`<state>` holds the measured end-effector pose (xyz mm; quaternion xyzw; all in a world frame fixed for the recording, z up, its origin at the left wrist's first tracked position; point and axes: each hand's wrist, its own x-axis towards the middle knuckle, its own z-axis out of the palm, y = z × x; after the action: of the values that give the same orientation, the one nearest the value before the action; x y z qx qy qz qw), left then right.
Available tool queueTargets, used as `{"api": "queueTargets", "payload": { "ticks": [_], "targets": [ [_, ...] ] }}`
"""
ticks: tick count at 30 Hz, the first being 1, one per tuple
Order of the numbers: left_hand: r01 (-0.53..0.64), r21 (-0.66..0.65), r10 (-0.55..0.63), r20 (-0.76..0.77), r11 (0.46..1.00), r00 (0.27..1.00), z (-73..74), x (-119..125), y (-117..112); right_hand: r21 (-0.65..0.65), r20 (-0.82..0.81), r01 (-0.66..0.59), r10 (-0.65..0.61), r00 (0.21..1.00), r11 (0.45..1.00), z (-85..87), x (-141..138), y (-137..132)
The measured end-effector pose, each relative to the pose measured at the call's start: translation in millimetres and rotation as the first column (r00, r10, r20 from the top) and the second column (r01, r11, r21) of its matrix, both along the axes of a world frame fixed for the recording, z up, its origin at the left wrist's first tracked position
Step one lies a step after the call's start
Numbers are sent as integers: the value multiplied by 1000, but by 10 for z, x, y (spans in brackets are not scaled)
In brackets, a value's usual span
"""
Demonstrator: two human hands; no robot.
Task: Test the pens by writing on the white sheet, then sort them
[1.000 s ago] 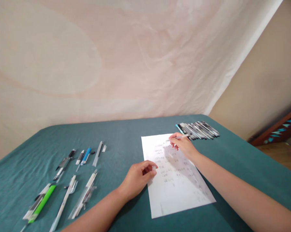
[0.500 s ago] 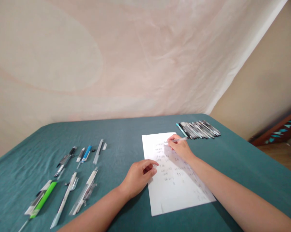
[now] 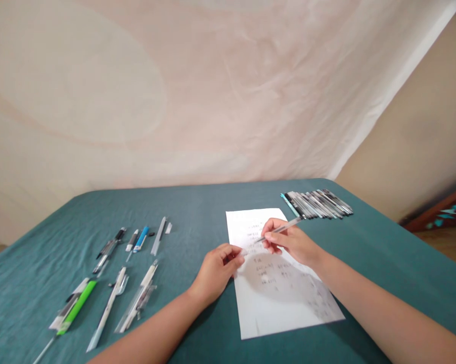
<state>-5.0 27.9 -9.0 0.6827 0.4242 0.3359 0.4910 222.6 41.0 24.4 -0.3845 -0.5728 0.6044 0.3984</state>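
Note:
My right hand point(image 3: 288, 240) pinches a slim clear-barrelled pen point(image 3: 284, 226) over the upper half of a white sheet of paper point(image 3: 266, 313). The pen slants, its tip aimed down and left at my left hand point(image 3: 222, 265). At the sheet's left edge, the thumb and forefinger of my left hand are closed on a small pale, see-through piece that looks like a pen cap point(image 3: 244, 252). Pen tip and cap are a short gap apart. Rows of handwriting cover much of the paper, too blurred to read; my right hand and its shadow cover part of them.
A row of several pens point(image 3: 317, 203) lies at the back right of the green-covered table point(image 3: 197, 217). To the left are disassembled pens and parts: a green pen point(image 3: 77, 307), a blue piece point(image 3: 141, 239), white pens point(image 3: 139, 298) and a clear barrel point(image 3: 158, 236). A pale cloth hangs behind.
My right hand has lifted the pen from the writing and drawn it down toward my left hand. The left fingertips have come closer together around the pale piece. The view has shifted slightly.

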Motion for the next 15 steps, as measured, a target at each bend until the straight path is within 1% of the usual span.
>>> {"api": "queueTargets", "payload": {
  "ticks": [5,8,11,13,15],
  "targets": [
    [10,32,-9,-15,999,1000,34,-2,-18,65,70,-46,41,997,997,39,-71,-50],
    [9,-8,-9,30,1000,1000,26,7,-21,63,82,-42,37,996,997,30,-67,-43],
    [8,-137,17,183,991,983,24,12,8,62,47,3,-6,999,998,0,-47,-25],
    [20,-222,50,306,975,951,39,5,40,67,22,45,-47,999,997,-20,-36,-15],
    [39,-288,83,400,957,913,66,-14,72,69,21,61,-63,998,996,-25,-32,-15]
  ]
}}
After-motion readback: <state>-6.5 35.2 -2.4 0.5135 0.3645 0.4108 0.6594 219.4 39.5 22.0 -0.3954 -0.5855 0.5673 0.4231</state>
